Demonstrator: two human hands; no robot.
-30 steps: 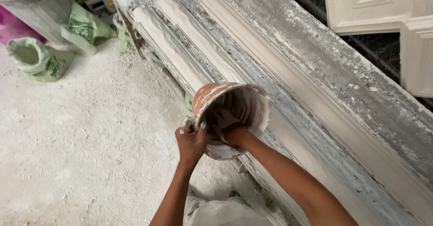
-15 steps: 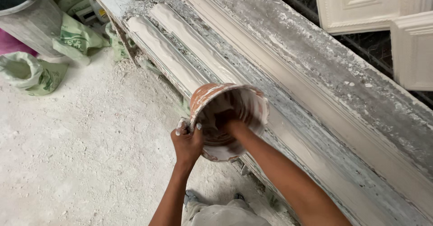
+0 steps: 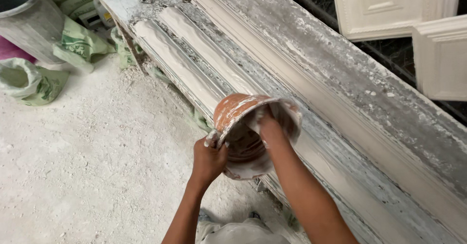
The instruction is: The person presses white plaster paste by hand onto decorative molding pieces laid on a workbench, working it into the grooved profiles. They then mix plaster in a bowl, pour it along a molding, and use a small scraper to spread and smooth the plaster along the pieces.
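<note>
A plaster-smeared orange bucket (image 3: 233, 111) is tilted on its side over the long moulding bench (image 3: 340, 93). My left hand (image 3: 208, 159) grips the bucket's near rim and holds it up. My right hand (image 3: 270, 127) reaches into the bucket's mouth, fingers against the inner wall; what the fingers hold, if anything, is hidden. White plaster coats the bucket's rim and inside.
Long white cornice mouldings (image 3: 180, 64) lie along the bench. A grey drum (image 3: 26, 22) and green sacks (image 3: 29, 81) stand on the dusty floor (image 3: 87, 166) at upper left. White cast panels (image 3: 394, 5) lean at upper right.
The bucket and both hands stay over the bench; my right hand has shifted a little inside the bucket and the view has tilted slightly.
</note>
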